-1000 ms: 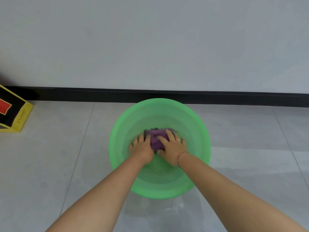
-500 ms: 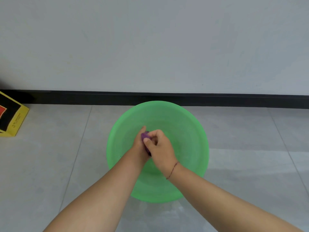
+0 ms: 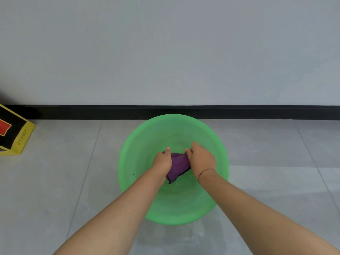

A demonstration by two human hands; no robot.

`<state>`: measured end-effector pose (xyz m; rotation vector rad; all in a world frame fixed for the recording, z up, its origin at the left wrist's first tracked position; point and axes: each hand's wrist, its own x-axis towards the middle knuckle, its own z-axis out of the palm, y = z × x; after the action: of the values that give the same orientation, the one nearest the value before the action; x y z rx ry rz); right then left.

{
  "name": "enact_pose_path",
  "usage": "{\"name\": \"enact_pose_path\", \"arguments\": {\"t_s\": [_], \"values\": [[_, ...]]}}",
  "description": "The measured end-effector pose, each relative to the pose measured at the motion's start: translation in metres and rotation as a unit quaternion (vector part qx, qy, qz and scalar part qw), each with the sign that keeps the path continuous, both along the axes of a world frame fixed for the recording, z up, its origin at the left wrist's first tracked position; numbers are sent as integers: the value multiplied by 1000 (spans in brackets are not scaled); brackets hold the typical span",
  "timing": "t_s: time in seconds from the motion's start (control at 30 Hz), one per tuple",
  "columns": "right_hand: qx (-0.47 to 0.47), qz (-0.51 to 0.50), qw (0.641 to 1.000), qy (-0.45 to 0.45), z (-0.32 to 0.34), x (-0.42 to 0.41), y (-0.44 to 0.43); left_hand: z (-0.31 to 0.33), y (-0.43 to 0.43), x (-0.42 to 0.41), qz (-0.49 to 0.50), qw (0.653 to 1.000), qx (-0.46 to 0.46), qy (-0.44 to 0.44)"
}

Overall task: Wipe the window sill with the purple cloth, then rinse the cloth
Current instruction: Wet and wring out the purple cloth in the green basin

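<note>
Grey tiled floor (image 3: 55,181), pale wall, black skirting (image 3: 257,112). Green basin (image 3: 132,144) on the floor. Yellow-and-black box (image 3: 16,133), far left. Left hand (image 3: 161,161) and right hand (image 3: 201,159), side by side, each gripping one end of the purple cloth (image 3: 178,166) above the basin.

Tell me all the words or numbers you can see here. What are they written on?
Yellow and black box: a few lines of small dark print on its yellow side, too small to read.
Green basin and purple cloth: no writing shows on either.
</note>
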<state>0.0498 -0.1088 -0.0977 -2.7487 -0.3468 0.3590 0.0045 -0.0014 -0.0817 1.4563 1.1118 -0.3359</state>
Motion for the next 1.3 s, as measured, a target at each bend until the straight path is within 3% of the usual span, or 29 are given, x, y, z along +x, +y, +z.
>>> {"name": "enact_pose_path", "arguments": {"t_s": [0.1, 0.2, 0.27, 0.37, 0.47, 0.53, 0.67, 0.8, 0.93, 1.1, 1.3], "values": [[-6, -17, 1000, 8, -3, -2, -5, -9, 14, 3, 93, 995, 32, 28], [-34, 32, 994, 102, -7, -13, -2, -11, 14, 2, 114, 993, 15, 39], [33, -9, 979, 199, -5, -19, 4, -10, 7, 3, 125, 989, -81, 27], [230, -85, 923, 295, 10, -24, 17, 3, 1, 5, 153, 961, -229, 35], [368, -76, 886, 273, 34, -26, 29, 14, 9, 4, 165, 929, -330, -4], [411, -73, 876, 240, 46, -25, 30, 22, 12, 6, 160, 924, -345, -49], [384, -106, 910, 117, 42, -22, 27, 36, -3, 11, 156, 914, -366, -76], [469, -113, 855, 189, 35, -27, 25, 37, -24, 8, 219, 909, -351, -44], [447, -95, 878, 140, 33, -25, 22, 41, -34, 6, 288, 891, -349, -45], [464, -100, 872, 120, 42, -22, 24, 40, -44, 12, 323, 885, -317, -106], [493, -145, 845, 146, 48, -21, 22, 41, -52, 10, 272, 927, -252, -55]]}}
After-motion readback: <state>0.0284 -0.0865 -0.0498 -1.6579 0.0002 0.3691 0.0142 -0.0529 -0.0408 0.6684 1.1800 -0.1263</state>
